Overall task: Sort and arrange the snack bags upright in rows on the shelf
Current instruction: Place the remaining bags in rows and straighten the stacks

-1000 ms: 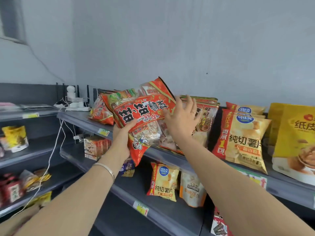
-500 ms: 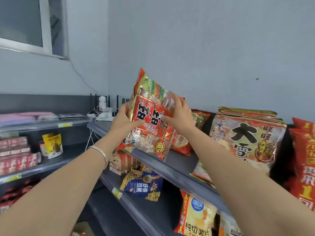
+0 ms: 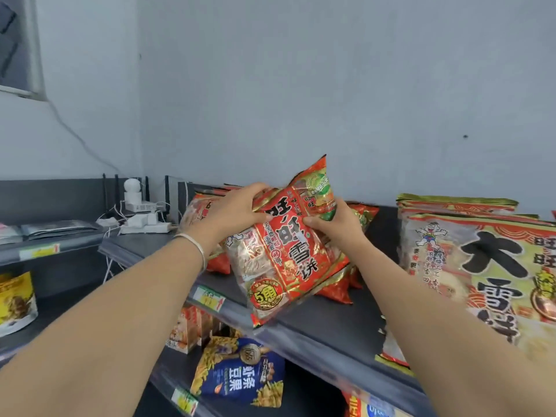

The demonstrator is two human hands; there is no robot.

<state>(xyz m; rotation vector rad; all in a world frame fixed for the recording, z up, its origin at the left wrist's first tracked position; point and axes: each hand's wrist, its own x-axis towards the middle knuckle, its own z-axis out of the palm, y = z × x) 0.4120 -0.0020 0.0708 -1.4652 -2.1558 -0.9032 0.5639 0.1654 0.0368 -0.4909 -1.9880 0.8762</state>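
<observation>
A red rice-cracker bag [image 3: 285,257] with black lettering is held tilted over the top shelf [image 3: 337,323], its lower corner near the shelf's front edge. My left hand [image 3: 234,212] grips its upper left edge. My right hand [image 3: 334,227] grips its upper right side. Behind it, more red bags [image 3: 364,215] of the same kind lie at the back of the shelf. To the right, large yellow-and-red rice-cracker bags [image 3: 481,266] stand upright in a row.
A white camera and power strips with cables [image 3: 141,212] sit at the shelf's left end. On the shelf below lie a blue snack bag [image 3: 240,374] and small orange boxes [image 3: 186,329]. A yellow bag [image 3: 15,299] stands on the left-hand shelving.
Both hands have lowered the red bag toward the shelf and turned it so its lettering reads upright. The view has shifted left, away from the yellow chip bags.
</observation>
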